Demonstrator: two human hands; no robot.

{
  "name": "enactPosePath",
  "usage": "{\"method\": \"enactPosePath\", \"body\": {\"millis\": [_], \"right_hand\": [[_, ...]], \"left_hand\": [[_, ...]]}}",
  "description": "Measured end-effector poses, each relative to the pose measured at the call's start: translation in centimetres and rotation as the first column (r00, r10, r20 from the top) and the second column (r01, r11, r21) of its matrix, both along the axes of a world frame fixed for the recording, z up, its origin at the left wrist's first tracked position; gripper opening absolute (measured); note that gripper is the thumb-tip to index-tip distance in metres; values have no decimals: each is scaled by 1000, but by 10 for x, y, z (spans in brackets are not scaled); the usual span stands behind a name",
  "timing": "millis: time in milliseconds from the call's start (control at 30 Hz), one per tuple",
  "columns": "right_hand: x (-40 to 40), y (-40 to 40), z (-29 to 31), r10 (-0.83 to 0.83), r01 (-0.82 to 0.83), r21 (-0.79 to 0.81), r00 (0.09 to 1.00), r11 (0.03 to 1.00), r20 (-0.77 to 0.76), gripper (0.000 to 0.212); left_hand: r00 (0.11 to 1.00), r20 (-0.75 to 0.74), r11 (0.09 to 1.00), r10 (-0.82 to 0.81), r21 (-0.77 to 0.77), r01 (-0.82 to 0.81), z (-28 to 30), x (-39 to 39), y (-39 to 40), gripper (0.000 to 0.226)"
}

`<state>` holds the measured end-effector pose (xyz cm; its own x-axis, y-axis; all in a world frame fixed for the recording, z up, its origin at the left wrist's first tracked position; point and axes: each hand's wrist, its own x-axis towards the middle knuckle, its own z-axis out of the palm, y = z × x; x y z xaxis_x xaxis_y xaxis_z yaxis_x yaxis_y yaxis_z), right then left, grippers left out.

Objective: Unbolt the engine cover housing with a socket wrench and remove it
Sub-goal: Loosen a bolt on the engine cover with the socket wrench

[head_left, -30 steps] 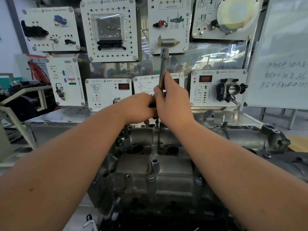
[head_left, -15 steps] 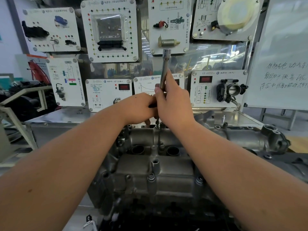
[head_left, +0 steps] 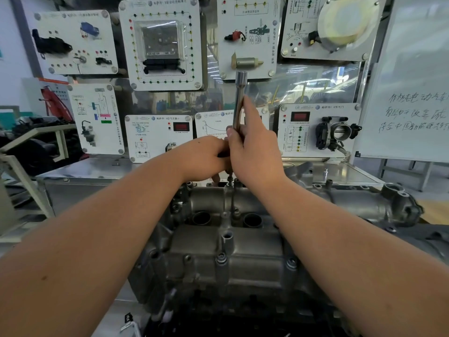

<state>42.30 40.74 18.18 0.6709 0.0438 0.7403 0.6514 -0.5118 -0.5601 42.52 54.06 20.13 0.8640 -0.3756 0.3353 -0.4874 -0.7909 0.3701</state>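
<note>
Both hands met over the far edge of the engine cover housing, which sat bolted on the engine at the middle of the view, in front of a steel desk. The right hand was closed round the shaft of the socket wrench, standing it nearly upright, probably to keep it square over a bolt at the rear edge. The left hand was curled against it, fingers hidden, likely steadying the tool; what it gripped could not be told. Training panels behind carried VW roundels and Chinese headings, and a whiteboard bore handwritten Chinese, too slanted to read surely.
</note>
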Motion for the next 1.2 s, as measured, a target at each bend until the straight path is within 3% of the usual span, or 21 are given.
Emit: {"method": "enactPosePath", "body": {"millis": [267, 467, 667, 800, 900, 1100, 1200], "right_hand": [[0, 0, -2, 30, -33, 42, 998, 999, 63, 61], [2, 0, -1, -20, 22, -23, 997, 999, 77, 40], [-2, 0, -3, -21, 23, -32, 998, 999, 53, 59], [-3, 1, -2, -12, 15, -33, 996, 999, 84, 51], [-1, 0, 0, -37, 43, -69, 995, 997, 91, 39], [-2, 1, 0, -51, 53, -70, 998, 996, 33, 62], [0, 0, -3, -50, 54, -67, 997, 996, 57, 62]], "left_hand": [[998, 39, 999, 42, 13, -42, 1, 3, 2, 31], [996, 76, 999, 37, 23, -38, 0, 2, 0, 28], [1000, 9, 1000, 4, 13, -4, 2, -1, 0, 29], [998, 52, 999, 38, 26, -39, 1, 0, 0, 35], [998, 40, 997, 56, 52, -58, 0, 3, -1, 23], [1000, 10, 999, 5, 41, -6, 0, 3, 0, 21], [1000, 20, 1000, 6, 21, -6, 0, 2, 2, 27]]}}
